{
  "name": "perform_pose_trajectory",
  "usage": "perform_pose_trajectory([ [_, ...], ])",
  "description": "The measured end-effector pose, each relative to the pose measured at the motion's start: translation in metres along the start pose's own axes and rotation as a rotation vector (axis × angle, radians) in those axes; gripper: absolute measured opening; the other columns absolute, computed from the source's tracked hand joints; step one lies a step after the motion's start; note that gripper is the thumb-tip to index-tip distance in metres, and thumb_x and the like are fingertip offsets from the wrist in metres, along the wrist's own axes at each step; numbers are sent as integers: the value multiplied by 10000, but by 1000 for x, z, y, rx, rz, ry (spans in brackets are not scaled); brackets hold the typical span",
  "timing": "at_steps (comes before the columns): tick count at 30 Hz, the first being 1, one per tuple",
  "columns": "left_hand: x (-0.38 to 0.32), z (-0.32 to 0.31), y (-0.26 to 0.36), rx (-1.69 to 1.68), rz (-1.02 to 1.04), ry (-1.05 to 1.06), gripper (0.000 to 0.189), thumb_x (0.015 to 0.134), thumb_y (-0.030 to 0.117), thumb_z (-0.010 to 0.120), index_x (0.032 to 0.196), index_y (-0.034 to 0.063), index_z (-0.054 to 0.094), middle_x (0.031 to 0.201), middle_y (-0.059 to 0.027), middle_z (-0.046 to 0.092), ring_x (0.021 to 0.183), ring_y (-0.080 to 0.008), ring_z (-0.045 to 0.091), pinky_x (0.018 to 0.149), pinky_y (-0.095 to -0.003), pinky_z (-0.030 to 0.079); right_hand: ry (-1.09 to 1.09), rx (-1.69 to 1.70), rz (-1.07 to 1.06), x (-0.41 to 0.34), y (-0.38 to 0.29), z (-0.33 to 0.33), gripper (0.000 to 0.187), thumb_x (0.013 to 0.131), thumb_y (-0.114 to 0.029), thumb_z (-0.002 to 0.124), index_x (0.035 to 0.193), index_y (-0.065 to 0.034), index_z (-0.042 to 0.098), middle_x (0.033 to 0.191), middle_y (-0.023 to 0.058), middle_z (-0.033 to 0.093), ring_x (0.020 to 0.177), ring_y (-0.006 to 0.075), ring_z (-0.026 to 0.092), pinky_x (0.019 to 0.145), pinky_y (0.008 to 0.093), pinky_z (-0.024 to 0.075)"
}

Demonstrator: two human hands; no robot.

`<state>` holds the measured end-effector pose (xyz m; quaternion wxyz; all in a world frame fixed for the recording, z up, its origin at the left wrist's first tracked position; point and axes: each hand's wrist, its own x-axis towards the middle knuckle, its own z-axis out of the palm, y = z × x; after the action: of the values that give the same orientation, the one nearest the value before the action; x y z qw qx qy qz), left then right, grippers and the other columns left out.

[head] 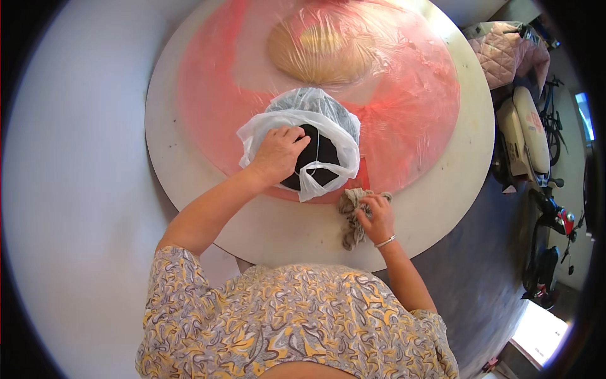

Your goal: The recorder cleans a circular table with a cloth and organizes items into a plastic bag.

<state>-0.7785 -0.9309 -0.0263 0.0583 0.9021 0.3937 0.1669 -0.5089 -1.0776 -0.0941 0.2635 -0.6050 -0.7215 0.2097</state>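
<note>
A white plastic bag (pixel 348 158) sits on the round table (pixel 289 227) with its mouth turned towards me. Inside the opening is a black item (pixel 326 154), crossed by a thin white cord (pixel 317 144). My left hand (pixel 279 154) reaches over the bag's left rim, fingers bent against the black item; whether they grip it is hidden. A strip of the bag hangs across the front of the opening. To the right of the bag, my right hand (pixel 377 218) has its bent fingers on a crumpled grey-beige cloth (pixel 351 203) lying near the table's front edge.
Clear plastic sheeting (pixel 402 118) covers the red middle of the table, with a round tan-and-yellow shape (pixel 322 45) beneath it. A white wall (pixel 85 166) stands close on the left. Motor scooters (pixel 532 130) and a bicycle (pixel 553 123) stand on the right.
</note>
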Motion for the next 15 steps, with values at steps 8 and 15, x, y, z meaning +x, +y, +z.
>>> perform_pose_trajectory([
  [8, -5, -7, -1, -88, -73, 37, 366, 659, -34, 558, 1007, 58, 623, 985, -72, 526, 936, -254, 501, 824, -381, 397, -74, -103, 94, -22, -15, 12, 490, 642, -191, 717, 1097, -130, 545, 1248, 97, 426, 1144, 296, 405, 901, 424, 336],
  [15, -4, 0, -7, -22, -17, 38, 380, 642, -29, 565, 1003, 70, 631, 959, -61, 542, 922, -232, 508, 795, -358, 391, -82, -193, 67, -25, -12, 16, 507, 622, -103, 689, 1105, -143, 542, 1303, 117, 371, 1200, 324, 356, 942, 430, 318],
])
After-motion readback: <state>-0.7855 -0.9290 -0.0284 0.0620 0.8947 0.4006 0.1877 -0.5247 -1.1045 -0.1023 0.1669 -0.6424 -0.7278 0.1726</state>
